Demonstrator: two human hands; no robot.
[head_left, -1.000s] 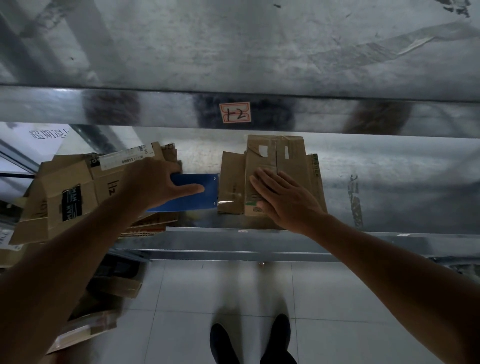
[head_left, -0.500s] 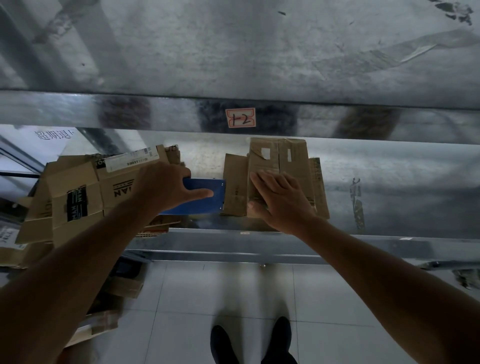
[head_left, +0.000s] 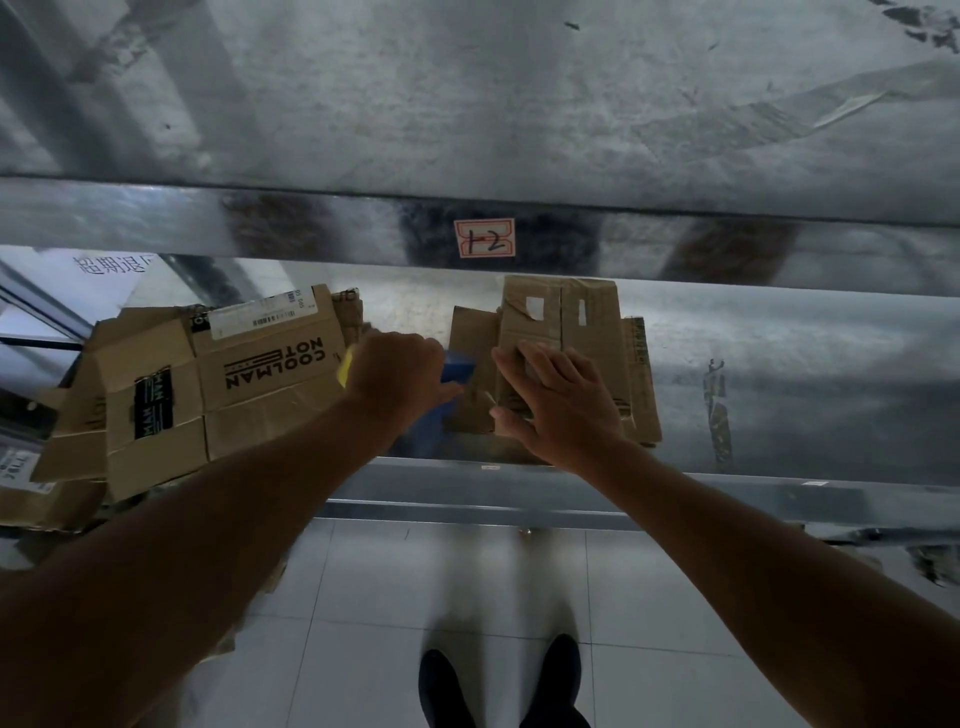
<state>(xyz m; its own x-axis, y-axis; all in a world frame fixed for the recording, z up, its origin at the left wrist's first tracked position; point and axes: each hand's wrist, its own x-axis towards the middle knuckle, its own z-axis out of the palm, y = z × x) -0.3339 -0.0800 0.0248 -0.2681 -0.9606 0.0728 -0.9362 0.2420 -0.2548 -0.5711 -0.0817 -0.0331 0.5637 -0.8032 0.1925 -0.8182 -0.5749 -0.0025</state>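
Left grip (head_left: 400, 376) clamped on blue flat sheet (head_left: 458, 365); right grip (head_left: 566, 410) splayed flat on flattened brown cardboard (head_left: 566, 317). Mid-left brown carton (head_left: 270, 374) reads "COOLMAN"; red-edged tag (head_left: 484, 238) "12".

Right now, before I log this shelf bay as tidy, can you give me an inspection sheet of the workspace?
Surface: metal shelf, dull and scuffed, one tier of a rack.
Job's things: flattened cardboard stack lying mid-shelf; blue sheet at its left edge, mostly hidden by the hand.
Clutter: flattened COOLMAN NOTE boxes piled at the left, seeming to overhang the front edge.
Grippers: left hand grips the blue sheet; right hand presses flat on the flattened cardboard stack, fingers straight.
Cables: nothing seen.
Surroundings: label marked 12 on the beam above; tiled floor and black shoes below.
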